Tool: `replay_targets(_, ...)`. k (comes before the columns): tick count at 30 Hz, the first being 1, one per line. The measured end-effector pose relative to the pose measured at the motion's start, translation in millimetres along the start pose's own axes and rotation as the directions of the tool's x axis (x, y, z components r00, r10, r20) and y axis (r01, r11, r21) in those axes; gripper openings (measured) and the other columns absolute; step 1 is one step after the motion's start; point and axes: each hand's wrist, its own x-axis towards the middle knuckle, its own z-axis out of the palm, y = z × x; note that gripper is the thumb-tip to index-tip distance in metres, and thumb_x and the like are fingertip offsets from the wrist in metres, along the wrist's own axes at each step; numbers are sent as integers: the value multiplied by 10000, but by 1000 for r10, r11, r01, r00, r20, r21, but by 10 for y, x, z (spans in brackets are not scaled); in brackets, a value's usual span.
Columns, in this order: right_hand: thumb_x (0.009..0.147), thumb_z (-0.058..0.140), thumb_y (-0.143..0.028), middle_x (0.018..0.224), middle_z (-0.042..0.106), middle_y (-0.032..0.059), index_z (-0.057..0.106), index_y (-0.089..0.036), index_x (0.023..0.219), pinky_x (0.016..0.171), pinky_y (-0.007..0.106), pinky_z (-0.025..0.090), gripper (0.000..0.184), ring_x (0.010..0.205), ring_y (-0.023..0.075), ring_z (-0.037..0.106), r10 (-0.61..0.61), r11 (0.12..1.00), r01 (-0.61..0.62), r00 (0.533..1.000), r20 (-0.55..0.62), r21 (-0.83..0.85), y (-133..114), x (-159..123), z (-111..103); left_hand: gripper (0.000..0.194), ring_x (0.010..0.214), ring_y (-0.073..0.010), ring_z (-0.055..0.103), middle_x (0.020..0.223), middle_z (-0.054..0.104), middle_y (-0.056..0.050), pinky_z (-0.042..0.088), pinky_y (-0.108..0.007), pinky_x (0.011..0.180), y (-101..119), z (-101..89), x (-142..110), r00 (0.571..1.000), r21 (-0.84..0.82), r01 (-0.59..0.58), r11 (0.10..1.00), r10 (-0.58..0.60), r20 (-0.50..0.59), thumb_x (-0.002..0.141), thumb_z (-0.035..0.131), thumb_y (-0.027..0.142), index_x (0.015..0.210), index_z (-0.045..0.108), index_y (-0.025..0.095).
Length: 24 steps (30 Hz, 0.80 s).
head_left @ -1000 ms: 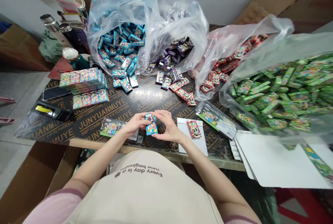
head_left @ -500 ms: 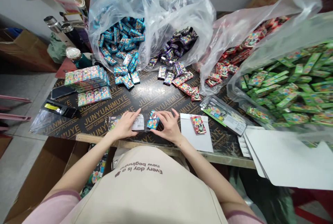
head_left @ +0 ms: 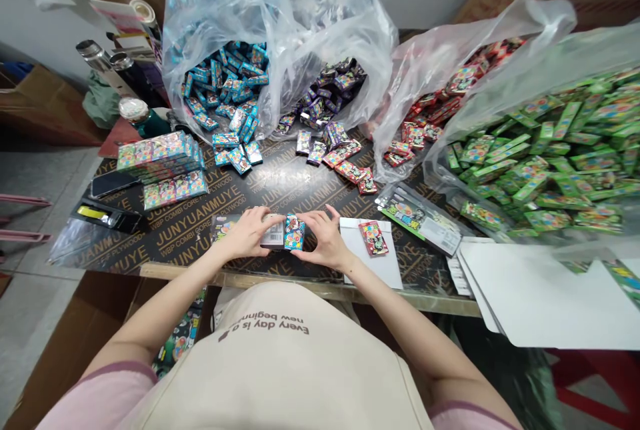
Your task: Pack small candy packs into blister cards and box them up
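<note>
At the table's front edge, my left hand (head_left: 251,233) is closed on a flat dark package with a pale barcode label (head_left: 273,235), perhaps a clear sleeve. Its left end shows a colourful print; my fingers cover part of it. My right hand (head_left: 325,238) pinches a small blue box (head_left: 295,232) between thumb and fingers. The box stands straight against the package's right end; whether it is partly inside, I cannot tell. Just right of that hand, a small red box (head_left: 373,239) lies on a white card (head_left: 395,270).
Clear bags of blue boxes (head_left: 230,77), purple boxes (head_left: 325,93), red boxes (head_left: 440,107) and green boxes (head_left: 540,163) line the back and right. Stacked packs (head_left: 175,189), a phone (head_left: 115,182) and flasks (head_left: 130,70) are left. A printed package (head_left: 417,213) and white sheets (head_left: 540,297) lie right.
The blue box has turned from tilted to straight and now sits against the package's right end. My left fingers have shifted over the label. The whole view has moved slightly.
</note>
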Motion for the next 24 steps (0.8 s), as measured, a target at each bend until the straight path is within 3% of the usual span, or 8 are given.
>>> replay_targets(3, 723, 648, -516, 1154, 633, 93, 456, -221, 1308, 1084, 518, 145, 683, 1068, 270, 562, 3, 1000, -3, 1000, -17, -9, -6, -26, -6, 900, 1098, -317, 434, 1198, 428, -125, 378, -454, 932, 4, -3, 37, 1000, 22, 26, 999, -26, -2, 588, 731, 345, 1405, 363, 264)
replay_targets(7, 717, 653, -514, 1153, 631, 99, 463, -218, 1301, 1077, 519, 162, 682, 1063, 272, 564, -5, 1000, 6, 1000, -31, 22, 8, -28, -27, 1002, 1046, -297, 436, 1151, 421, -113, 387, -442, 903, 2, 21, 48, 999, 13, 45, 999, -45, -14, 577, 723, 388, 1459, 264, 258)
replay_targets(15, 686, 683, -504, 1139, 625, 100, 455, -208, 1290, 1049, 499, 252, 711, 1091, 260, 554, -144, 970, 137, 989, 18, 198, 133, 78, 4, 1013, 1000, -278, 437, 1110, 415, -102, 402, -414, 889, 31, 39, 19, 999, 1, 27, 1000, -27, 21, 563, 721, 375, 1459, 275, 220)
replay_targets(20, 657, 710, -507, 1175, 619, 99, 444, -212, 1300, 1050, 497, 267, 755, 1091, 260, 558, -111, 962, 101, 994, 24, 254, 185, 114, -1, 1128, 1029, -271, 441, 1130, 415, -89, 397, -413, 932, 41, 25, 30, 997, -70, 72, 995, -73, -19, 551, 718, 315, 1493, 106, 217)
replay_targets(24, 669, 707, -495, 1170, 625, 87, 420, -223, 1336, 1060, 496, 254, 775, 1114, 259, 548, -157, 959, 137, 986, 63, 248, 206, 97, 5, 1160, 1042, -286, 449, 1142, 432, -85, 399, -431, 924, 61, 36, 69, 999, -45, 44, 998, -43, 12, 539, 735, 300, 1494, 79, 250)
